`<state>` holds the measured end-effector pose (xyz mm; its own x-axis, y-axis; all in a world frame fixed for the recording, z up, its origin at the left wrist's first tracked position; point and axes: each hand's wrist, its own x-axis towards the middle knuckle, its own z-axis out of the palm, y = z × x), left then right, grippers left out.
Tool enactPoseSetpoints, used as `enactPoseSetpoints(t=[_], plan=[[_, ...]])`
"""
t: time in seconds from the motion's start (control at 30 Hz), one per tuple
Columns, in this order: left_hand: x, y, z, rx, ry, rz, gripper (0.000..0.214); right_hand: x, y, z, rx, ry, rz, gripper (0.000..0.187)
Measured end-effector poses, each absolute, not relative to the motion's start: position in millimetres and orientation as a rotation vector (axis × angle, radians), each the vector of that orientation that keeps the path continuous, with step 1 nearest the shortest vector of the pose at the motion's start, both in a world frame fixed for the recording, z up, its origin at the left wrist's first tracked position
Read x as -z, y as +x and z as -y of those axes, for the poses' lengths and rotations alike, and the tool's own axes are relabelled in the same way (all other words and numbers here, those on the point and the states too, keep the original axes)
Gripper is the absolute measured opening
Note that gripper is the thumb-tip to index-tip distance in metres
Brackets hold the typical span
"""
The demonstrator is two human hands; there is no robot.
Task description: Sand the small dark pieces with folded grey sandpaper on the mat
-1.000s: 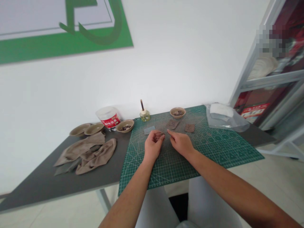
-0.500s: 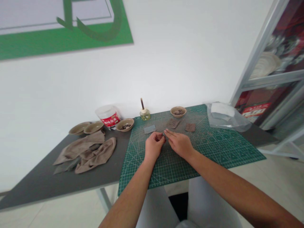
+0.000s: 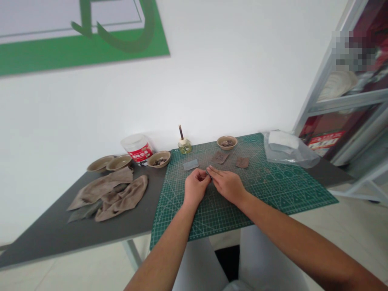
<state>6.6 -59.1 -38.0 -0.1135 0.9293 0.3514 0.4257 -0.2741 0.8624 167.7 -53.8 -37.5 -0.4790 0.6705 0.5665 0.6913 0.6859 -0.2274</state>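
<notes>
My left hand (image 3: 195,186) and my right hand (image 3: 226,184) meet fingertip to fingertip over the green cutting mat (image 3: 266,190). The left fingers are curled in a pinch around a small dark piece I cannot make out. The right hand's fingers lie together and reach to the same spot. Just beyond them on the mat lie a grey flat piece (image 3: 190,164) and two brown flat pieces (image 3: 220,157) (image 3: 242,162).
A small bowl (image 3: 227,142) of bits and a little glass bottle with a brush (image 3: 184,146) stand at the mat's far edge. On the grey table (image 3: 60,232) to the left are more bowls (image 3: 159,159), a white tub (image 3: 138,148) and brown cloths (image 3: 112,194). A plastic bag (image 3: 287,148) lies far right; metal shelving (image 3: 348,101) stands beyond.
My right hand has slid left until its fingertips touch the left hand's pinch. The left hand has closed a little more around the small piece.
</notes>
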Motion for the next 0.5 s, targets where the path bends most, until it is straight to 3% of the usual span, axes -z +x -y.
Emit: enactPoseSetpoints(t=[0.5], plan=[[35.3, 10.7, 61.9, -1.428, 1.609, -1.338, 0.016, 40.0, 171.5, 51.0, -0.213, -1.007, 2.112, 0.045]])
